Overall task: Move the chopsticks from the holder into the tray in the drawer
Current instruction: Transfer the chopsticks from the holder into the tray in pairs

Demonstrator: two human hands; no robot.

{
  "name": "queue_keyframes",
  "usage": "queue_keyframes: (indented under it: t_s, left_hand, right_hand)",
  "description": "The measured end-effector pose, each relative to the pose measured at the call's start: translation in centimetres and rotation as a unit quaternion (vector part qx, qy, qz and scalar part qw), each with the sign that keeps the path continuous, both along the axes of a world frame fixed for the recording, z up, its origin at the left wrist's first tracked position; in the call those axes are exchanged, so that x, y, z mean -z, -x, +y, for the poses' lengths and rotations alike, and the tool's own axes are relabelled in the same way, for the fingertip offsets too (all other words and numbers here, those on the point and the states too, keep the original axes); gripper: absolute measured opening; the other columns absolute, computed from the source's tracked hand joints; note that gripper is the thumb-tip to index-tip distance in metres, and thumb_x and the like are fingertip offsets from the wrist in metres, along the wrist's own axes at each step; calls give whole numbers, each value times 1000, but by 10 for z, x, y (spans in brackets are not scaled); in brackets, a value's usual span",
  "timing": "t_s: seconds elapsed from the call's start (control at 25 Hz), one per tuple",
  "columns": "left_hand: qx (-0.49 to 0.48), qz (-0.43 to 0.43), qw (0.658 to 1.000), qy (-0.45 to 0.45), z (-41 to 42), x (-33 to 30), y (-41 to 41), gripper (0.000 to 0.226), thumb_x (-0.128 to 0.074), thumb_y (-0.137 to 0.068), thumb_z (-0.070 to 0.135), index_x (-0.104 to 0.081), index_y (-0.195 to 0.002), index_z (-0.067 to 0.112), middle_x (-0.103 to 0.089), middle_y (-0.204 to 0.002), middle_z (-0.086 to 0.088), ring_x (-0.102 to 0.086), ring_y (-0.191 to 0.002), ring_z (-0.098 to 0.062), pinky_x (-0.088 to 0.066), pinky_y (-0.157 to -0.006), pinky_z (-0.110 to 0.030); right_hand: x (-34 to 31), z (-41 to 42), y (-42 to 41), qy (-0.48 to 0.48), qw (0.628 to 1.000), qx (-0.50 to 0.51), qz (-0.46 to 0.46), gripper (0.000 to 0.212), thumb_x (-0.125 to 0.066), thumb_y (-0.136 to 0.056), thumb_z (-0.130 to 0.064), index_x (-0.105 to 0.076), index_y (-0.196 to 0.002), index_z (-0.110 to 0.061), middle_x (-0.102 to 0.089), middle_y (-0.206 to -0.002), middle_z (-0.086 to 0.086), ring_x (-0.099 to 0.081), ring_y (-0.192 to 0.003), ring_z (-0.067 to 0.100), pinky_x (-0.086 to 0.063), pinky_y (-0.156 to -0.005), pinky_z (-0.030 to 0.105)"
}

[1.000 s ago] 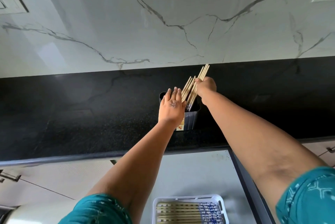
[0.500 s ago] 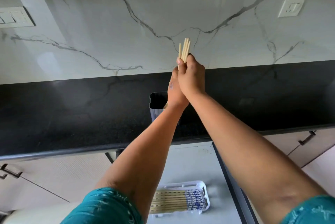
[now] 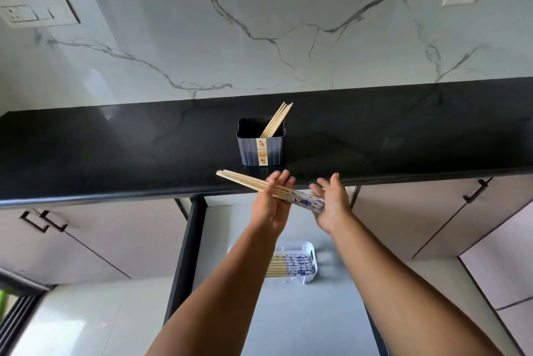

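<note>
A bundle of wooden chopsticks (image 3: 242, 181) with blue-patterned ends lies almost level between my hands, just in front of the counter edge. It crosses the fingers of my left hand (image 3: 268, 211), and its patterned ends press into the palm of my right hand (image 3: 334, 208). Both hands have their fingers stretched out. Behind them on the black counter stands the dark blue holder (image 3: 261, 148), with several chopsticks (image 3: 277, 119) leaning in it. Below, in the open drawer, the white tray (image 3: 310, 252) holds several chopsticks (image 3: 288, 266) laid flat.
The black counter (image 3: 115, 153) runs the full width under a marble wall. The open drawer (image 3: 288, 318) has a grey floor and dark side rails (image 3: 184, 254). Cabinet doors with black handles (image 3: 43, 220) flank it on both sides.
The bundle came up out of the holder, then down and toward me past the counter edge, turning from upright to almost level. My left hand left the holder and joined the bundle.
</note>
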State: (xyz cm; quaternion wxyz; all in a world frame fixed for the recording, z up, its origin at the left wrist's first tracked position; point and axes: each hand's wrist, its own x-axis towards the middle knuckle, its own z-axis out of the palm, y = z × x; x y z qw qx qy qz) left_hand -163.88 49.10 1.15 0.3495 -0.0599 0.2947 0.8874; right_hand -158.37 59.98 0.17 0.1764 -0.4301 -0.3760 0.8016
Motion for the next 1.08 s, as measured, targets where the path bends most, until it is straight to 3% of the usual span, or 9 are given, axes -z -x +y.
queue_keyframes:
  t_s: [0.16, 0.28, 0.36, 0.48, 0.56, 0.68, 0.8, 0.96, 1.08]
  left_hand:
    - [22, -54, 998, 4, -7, 34, -27, 23, -35, -102, 12, -55, -110, 7, -63, -114, -11, -61, -103, -26, -51, -91, -38]
    - [-12, -78, 996, 51, -20, 56, -26, 23, -35, -102, 11, -51, -119, 8, -55, -127, -11, -51, -119, -30, -39, -105, -41]
    - [-38, -107, 991, 71, -27, 74, -26, 28, -33, -103, 9, -47, -127, 8, -50, -132, -15, -44, -129, -33, -35, -108, -41]
    - [-30, -166, 984, 56, -30, 97, -34, 32, -35, -102, 9, -46, -133, 8, -49, -132, -19, -42, -134, -33, -36, -109, -41]
    - [7, -195, 978, 76, -30, 112, -41, 27, -39, -101, 12, -54, -124, 13, -55, -127, -17, -49, -128, -31, -42, -99, -38]
    - [23, -212, 969, 124, -35, 131, -38, 20, -42, -99, 7, -58, -110, 9, -60, -108, -18, -59, -102, -31, -46, -90, -38]
    - [-53, -232, 954, 180, -52, 147, -6, 15, -46, -96, -1, -58, -88, 3, -56, -86, -14, -55, -76, -22, -48, -77, -31]
    - [-179, -216, 916, 285, -102, 159, 55, 23, -45, -93, -6, -60, -79, 3, -62, -72, -7, -55, -66, -14, -49, -55, -20]
    - [-169, -12, 827, 536, -130, 161, 74, 22, -45, -95, 9, -66, -100, 8, -71, -89, -4, -62, -80, -17, -46, -67, -24]
  right_hand:
    - [20, -24, -4, -57, 996, -59, -40, 51, -33, -100, -51, -53, -133, -17, -58, -135, 8, -55, -122, 24, -45, -103, 42]
    - [35, -23, -23, -262, 953, -118, -100, 38, -47, -96, -17, -51, -133, -13, -55, -138, 9, -53, -119, 22, -47, -88, 28]
    - [50, -32, -37, -464, 838, -247, -145, 56, -49, -87, -1, -43, -142, -11, -46, -148, 10, -44, -134, 26, -41, -104, 29]
    - [84, -66, -46, -647, 567, -459, -222, 78, -48, -88, -5, -7, -154, -7, -10, -162, 16, -9, -151, 28, -12, -122, 35]
    - [104, -77, -46, -700, 475, -454, -280, 63, -36, -97, -6, -7, -153, -2, -12, -161, 20, -9, -150, 30, -8, -123, 37]
    - [119, -69, -46, -720, 450, -449, -278, 44, -37, -95, -5, -36, -139, -2, -50, -135, 20, -45, -131, 32, -30, -113, 36]
    - [133, -56, -49, -752, 407, -441, -272, 27, -69, -70, -4, -65, -97, -6, -68, -87, 14, -68, -83, 27, -53, -83, 29]
    - [158, -38, -48, -700, 375, -511, -329, 31, -49, -85, 2, -53, -115, -6, -65, -108, 15, -64, -102, 31, -49, -88, 35]
    - [160, -33, -45, -667, 355, -557, -345, 27, -71, -74, -6, -62, -100, -9, -70, -93, 10, -70, -86, 27, -53, -76, 30]
